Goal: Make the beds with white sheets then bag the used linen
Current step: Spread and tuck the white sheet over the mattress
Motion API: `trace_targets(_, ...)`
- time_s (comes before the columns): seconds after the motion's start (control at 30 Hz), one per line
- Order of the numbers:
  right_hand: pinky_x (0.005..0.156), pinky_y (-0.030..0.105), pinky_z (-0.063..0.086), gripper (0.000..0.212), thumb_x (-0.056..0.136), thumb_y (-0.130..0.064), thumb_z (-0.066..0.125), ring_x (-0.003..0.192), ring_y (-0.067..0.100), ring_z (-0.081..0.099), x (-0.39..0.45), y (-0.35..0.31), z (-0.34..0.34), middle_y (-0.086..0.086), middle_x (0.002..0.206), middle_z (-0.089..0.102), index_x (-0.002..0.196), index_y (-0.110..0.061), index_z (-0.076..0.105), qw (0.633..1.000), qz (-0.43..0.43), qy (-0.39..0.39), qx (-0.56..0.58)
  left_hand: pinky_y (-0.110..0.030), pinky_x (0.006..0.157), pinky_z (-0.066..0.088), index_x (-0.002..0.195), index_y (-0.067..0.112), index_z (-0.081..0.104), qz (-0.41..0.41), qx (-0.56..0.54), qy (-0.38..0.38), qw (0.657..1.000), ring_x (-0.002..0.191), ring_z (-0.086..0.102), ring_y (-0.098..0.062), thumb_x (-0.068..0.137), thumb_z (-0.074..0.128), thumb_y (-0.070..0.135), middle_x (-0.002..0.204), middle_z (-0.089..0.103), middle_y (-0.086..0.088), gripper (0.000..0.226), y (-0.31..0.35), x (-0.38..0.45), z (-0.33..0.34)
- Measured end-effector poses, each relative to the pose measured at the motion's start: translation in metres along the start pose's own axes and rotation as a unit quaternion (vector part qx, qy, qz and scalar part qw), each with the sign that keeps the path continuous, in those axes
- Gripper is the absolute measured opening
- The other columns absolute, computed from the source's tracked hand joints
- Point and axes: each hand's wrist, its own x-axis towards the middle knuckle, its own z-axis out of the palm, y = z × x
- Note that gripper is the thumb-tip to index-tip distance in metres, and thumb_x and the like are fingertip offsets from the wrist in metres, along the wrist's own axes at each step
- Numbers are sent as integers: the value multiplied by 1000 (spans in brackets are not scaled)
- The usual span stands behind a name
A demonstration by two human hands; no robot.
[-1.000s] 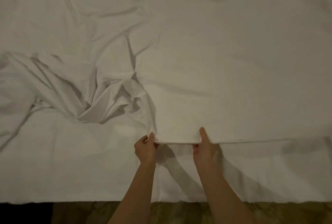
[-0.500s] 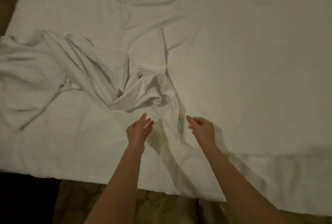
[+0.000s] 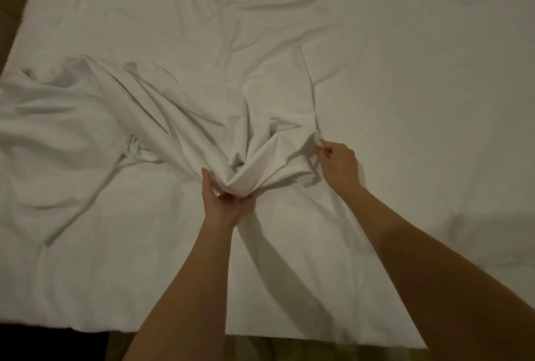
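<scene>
Bed (image 3: 434, 100): fills nearly the whole view, covered in white; its near edge runs along the bottom, with a patterned brownish floor (image 3: 260, 352) showing below it; a dark strip of surround shows at the upper left corner.
White sheet (image 3: 144, 117): spread over the bed; smooth and flat on the right half; heaped into long ridges and folds on the left and centre, the folds running down towards the middle where they gather into a bunch; a thin raised crease runs from the upper centre down to the right side of the bunch.
Forearms: both bare, reaching in from the bottom edge; the right one crosses from the lower right corner, the left one rises from the bottom centre.
Left hand (image 3: 225, 201): under the lowest point of the bunch; thumb up along its left side, fingers curled beneath, gripping the gathered cloth.
Right hand (image 3: 338, 164): to the right of the bunch and a little farther up the bed; fingertips pinching a fold of the sheet at the foot of the thin crease.
Hands relative to each other: apart, with the gathered cloth between them; each clamped on the sheet.
</scene>
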Motion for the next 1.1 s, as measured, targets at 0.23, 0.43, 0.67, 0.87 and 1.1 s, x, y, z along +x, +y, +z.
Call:
trace_targets(0.23, 70, 15, 42, 24, 97, -22, 54, 86, 18, 64, -56, -36, 34, 2, 92, 72, 109, -11, 72, 996, -22, 68, 55, -39, 92, 50, 128, 21, 59, 140, 124, -40, 981, 104, 63, -26, 96, 43, 49, 114, 68, -6, 46, 126, 4, -1)
trace_targets(0.43, 92, 30, 43, 27, 96, -23, 55, 111, 25, 63, -131, -26, 96, 6, 117, 69, 118, -15, 69, 988, -37, -107, -106, -36, 95, 49, 106, 23, 60, 212, 159, 85, 961, 123, 54, -22, 101, 42, 42, 136, 56, 0, 27, 224, 7, -57)
trace_targets(0.67, 95, 20, 36, 31, 89, -20, 61, 118, 15, 52, -162, -19, 128, -3, 125, 61, 120, -20, 67, 985, -17, -126, -117, -33, 88, 52, 100, 26, 67, 150, 106, -3, 983, 86, 66, -16, 84, 57, 57, 96, 67, 5, 37, 176, 5, -105)
trace_targets(0.87, 70, 22, 33, 19, 93, -24, 57, 94, 19, 59, -143, -39, 137, 0, 98, 59, 102, -15, 72, 964, -84, -191, -167, -45, 88, 54, 132, 19, 57, 94, 122, 19, 988, 110, 63, -29, 76, 69, 51, 126, 64, -8, 65, 115, 7, -97)
trace_targets(1.1, 86, 23, 42, 42, 85, -45, 66, 103, 13, 61, -119, -64, 109, -3, 116, 65, 119, -21, 65, 919, -48, -355, -162, -24, 63, 54, 121, 14, 53, 305, 55, 271, 911, 77, 61, -10, 80, 76, 12, 96, 64, -1, 47, 164, -4, -94)
